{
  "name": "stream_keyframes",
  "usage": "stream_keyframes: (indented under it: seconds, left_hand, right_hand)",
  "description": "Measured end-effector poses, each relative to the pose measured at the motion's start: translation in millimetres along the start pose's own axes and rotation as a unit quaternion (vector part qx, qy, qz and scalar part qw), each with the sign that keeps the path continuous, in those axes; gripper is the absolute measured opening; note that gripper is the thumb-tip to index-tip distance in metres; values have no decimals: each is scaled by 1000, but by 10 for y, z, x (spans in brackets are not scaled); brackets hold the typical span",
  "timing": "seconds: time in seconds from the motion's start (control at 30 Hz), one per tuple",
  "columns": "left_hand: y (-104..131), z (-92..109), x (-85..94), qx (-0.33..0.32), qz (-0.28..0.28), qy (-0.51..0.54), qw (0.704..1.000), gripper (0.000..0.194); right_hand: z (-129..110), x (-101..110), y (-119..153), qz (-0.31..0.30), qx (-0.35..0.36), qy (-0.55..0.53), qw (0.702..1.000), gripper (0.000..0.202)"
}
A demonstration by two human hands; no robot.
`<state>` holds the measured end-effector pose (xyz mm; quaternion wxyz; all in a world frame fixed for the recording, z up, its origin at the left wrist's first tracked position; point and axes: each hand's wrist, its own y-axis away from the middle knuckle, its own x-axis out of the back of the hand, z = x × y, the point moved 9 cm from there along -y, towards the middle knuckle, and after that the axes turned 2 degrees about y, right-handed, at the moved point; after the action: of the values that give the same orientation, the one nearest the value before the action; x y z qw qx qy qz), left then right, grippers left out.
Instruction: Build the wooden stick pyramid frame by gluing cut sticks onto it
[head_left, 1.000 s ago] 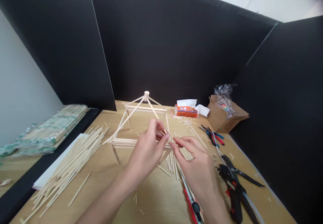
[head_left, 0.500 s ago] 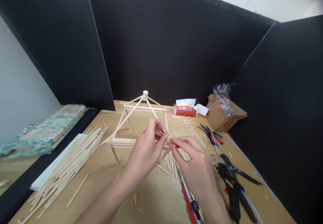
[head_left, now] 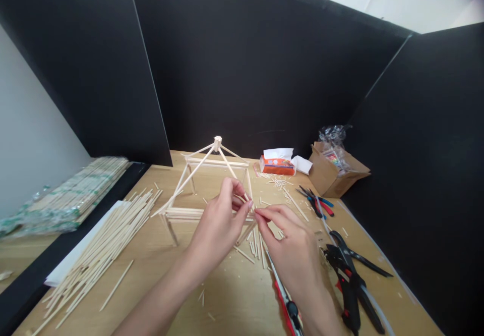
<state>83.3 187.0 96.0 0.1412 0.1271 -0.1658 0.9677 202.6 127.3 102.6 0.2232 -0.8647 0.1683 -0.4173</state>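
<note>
A small house-like frame of thin wooden sticks point(head_left: 185, 214) stands on legs on the table, with slanting roof sticks meeting at a bundled peak point(head_left: 217, 143). My left hand point(head_left: 223, 212) is closed around the lower end of the front right roof stick point(head_left: 229, 164), at the frame's near right corner. Beside it, my right hand point(head_left: 291, 235) pinches thumb and finger together at that same corner. What lies between those right fingertips is too small to make out. Both hands cover most of the joint there.
Loose sticks point(head_left: 109, 240) lie on white paper at left, near bagged sticks point(head_left: 86, 189). A red utility knife point(head_left: 289, 305) lies under my right forearm. At right are a glue gun point(head_left: 348, 295), black-handled cutters point(head_left: 340, 245), pliers point(head_left: 315, 202) and a cardboard box point(head_left: 333, 174). Stick offcuts point(head_left: 259, 247) surround the corner.
My right hand's fingertips have shifted very slightly at the corner. My left hand and the stick frame look the same as before.
</note>
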Motion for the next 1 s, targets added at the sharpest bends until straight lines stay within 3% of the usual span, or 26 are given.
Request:
stream_keyframes:
  seconds: [0.47, 0.6, 0.7, 0.8, 0.87, 1.0]
  left_hand:
    - [2, -5, 23, -12, 9, -21, 1000, 12]
    - [99, 81, 184, -20, 81, -130, 988, 17]
    - [218, 207, 307, -39, 136, -157, 977, 19]
    - [255, 277, 223, -52, 71, -66, 994, 10]
    - [248, 256, 126, -27, 10, 35, 999, 7]
    - [218, 166, 69, 27, -12, 192, 981, 6]
  right_hand:
    - [47, -16, -13, -18, -9, -5, 1000, 14]
    - [148, 64, -35, 4, -77, -89, 993, 12]
    - [267, 45, -11, -8, -159, -238, 958, 14]
    - [280, -77, 34, -43, -203, -399, 893, 18]
    - [235, -148, 57, -60, -207, -463, 859, 18]
    - [137, -230, 90, -86, -207, -496, 839, 19]
